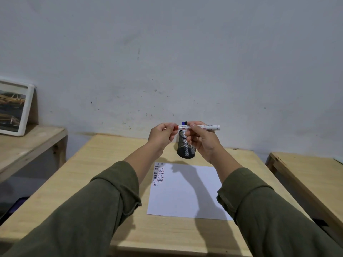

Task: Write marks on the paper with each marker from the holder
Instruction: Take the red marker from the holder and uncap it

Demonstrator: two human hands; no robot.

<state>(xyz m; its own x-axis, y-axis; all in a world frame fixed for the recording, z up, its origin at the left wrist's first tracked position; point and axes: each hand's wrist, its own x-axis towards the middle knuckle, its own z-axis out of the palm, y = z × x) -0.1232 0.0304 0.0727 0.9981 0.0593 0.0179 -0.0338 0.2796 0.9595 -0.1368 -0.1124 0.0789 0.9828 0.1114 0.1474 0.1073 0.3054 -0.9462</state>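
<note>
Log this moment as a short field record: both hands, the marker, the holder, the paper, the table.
left hand: raised above the table, fingers pinching the red-capped end of the marker
right hand: raised, fingers gripping the marker's white barrel
marker: held level between both hands, above the holder; cap looks still on
holder: black mesh cup, upright on the table beyond the paper; a blue-capped marker pokes up from it
paper: white sheet flat on the table, rows of short marks in its far left corner
table: light wood
</note>
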